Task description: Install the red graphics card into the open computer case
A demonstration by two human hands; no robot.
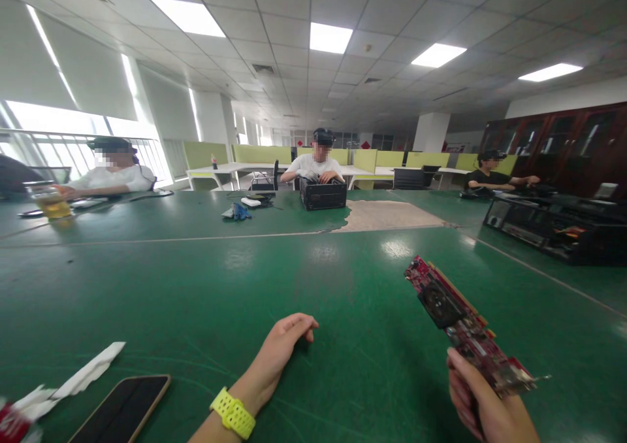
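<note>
Both arms are bare right down to the hands, no sleeves showing, no gloves either. The left hand (287,338) has a bright yellow-green watch band (233,413) on the wrist, the sporty rubbery kind with rows of little holes punched in it. The right hand (482,404) has no rings or bands on the part showing.

Phone (120,408) left of left hand (284,346); circuit card (467,328) in right hand (482,400).
</note>
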